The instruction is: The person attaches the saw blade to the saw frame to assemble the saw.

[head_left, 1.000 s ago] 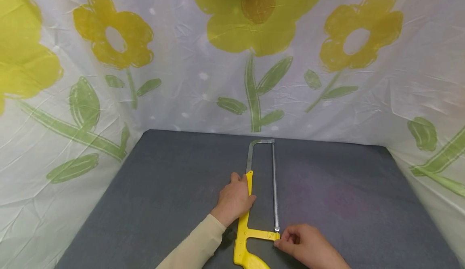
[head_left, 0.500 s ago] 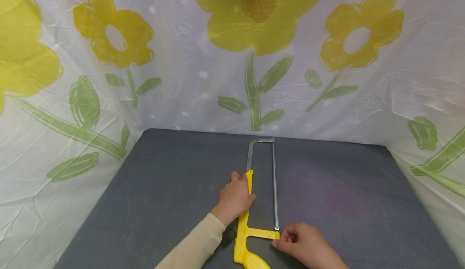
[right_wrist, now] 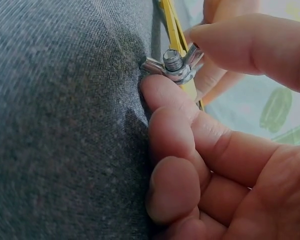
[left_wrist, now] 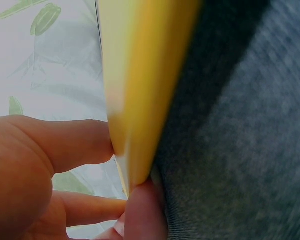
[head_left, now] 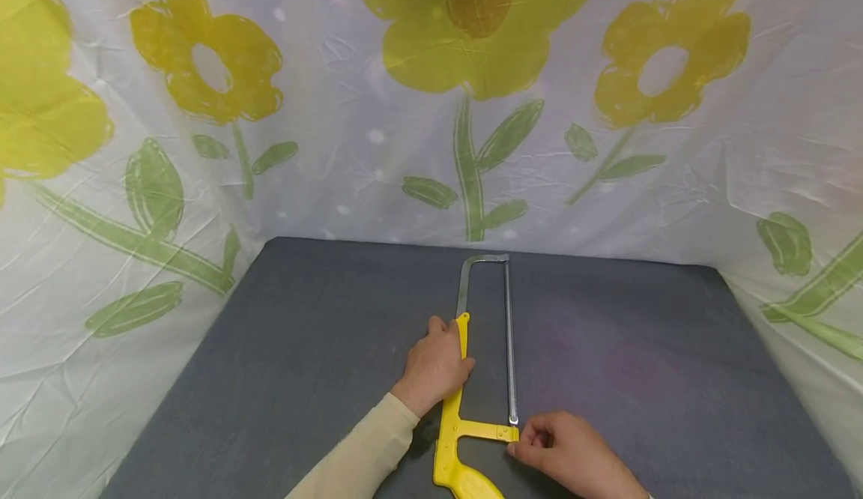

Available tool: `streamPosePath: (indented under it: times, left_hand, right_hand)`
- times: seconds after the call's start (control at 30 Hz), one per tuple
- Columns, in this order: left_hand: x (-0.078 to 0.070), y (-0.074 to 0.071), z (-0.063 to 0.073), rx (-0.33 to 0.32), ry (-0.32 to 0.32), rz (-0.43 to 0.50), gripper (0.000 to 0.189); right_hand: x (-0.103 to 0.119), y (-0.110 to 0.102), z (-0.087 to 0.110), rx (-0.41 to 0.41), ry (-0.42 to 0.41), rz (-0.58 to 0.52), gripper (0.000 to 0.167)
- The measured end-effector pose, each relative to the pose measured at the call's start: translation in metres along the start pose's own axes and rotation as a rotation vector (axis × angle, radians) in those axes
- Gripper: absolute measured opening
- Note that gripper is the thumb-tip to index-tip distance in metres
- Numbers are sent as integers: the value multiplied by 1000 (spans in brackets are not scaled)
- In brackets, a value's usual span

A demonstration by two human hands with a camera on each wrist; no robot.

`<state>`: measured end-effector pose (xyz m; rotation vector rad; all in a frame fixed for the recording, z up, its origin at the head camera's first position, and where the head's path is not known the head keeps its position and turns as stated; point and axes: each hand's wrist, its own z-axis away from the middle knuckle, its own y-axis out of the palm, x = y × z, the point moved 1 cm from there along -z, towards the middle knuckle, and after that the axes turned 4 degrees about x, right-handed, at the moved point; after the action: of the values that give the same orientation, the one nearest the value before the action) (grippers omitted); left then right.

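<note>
A hacksaw (head_left: 448,439) with a yellow frame and silver front bow lies on the dark table, its thin blade (head_left: 510,342) on the right side. My left hand (head_left: 431,368) grips the yellow frame bar (left_wrist: 145,95) partway along, thumb on one side and fingers on the other. At the near end of the blade, my right hand (head_left: 569,450) pinches a metal wing nut (right_wrist: 179,75) on a threaded bolt. The right thumb (right_wrist: 225,42) touches one wing, and the index fingertip lies under the other. Part of the yellow handle runs out of the head view at the bottom.
The table (head_left: 323,319) has a dark grey cloth surface with a faint purple patch on the right. White fabric (head_left: 323,147) printed with yellow flowers hangs behind it and along both sides.
My right thumb and fingertips have shifted very slightly at the wing nut. The hacksaw and my left hand keep their places.
</note>
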<state>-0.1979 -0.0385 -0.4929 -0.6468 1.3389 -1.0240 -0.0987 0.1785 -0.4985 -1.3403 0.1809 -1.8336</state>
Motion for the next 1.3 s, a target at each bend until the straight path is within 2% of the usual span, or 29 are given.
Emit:
streamPosePath:
  times: [0.6,1.0,1.3]
  left_hand:
    - [1,1,-1,-11,25,-11,76]
    - [1,1,0,-6,7,3,77]
    - [-2,0,-1,-4,-12,0,77]
  right_hand:
    - [-1,-1,1,-7,-17,6,20]
    - [-3,-1,1,10,-28,-21,17]
    - [-3,-2,0,-2,-47,19,13]
